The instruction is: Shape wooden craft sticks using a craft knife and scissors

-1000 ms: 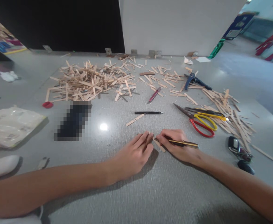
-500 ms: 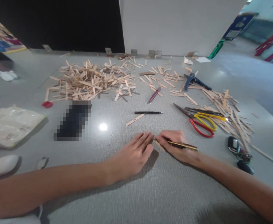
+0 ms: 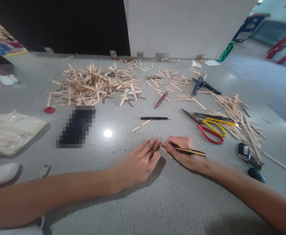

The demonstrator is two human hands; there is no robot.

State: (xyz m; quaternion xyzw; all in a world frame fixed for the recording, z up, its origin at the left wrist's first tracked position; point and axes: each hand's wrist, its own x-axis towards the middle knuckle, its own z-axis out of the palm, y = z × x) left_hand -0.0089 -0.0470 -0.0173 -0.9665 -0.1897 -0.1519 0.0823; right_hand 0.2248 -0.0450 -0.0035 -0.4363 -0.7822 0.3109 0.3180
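My right hand (image 3: 180,150) is closed round a slim black-and-gold pen-like tool (image 3: 193,152). Its tip points left, down at a flat wooden craft stick (image 3: 167,152) on the table, and is mostly hidden by my fingers. My left hand (image 3: 145,160) lies against the tool's tip, its fingers together and pressing the far part of that stick down. Just beyond my hands are another craft stick (image 3: 141,126) with a small slot in it and a black pen (image 3: 155,118).
A large heap of craft sticks (image 3: 96,85) spreads behind. To the right lie red-and-yellow-handled scissors (image 3: 212,130), blue pliers (image 3: 199,85), more sticks (image 3: 250,130) and keys (image 3: 255,161). A maroon cutter (image 3: 161,100), a blurred-out dark phone-like object (image 3: 76,127) and a white mouse (image 3: 3,174) also lie around.
Hardly anything differs. Both hands stay at the same stick, and the tool in my right hand has shifted very slightly.
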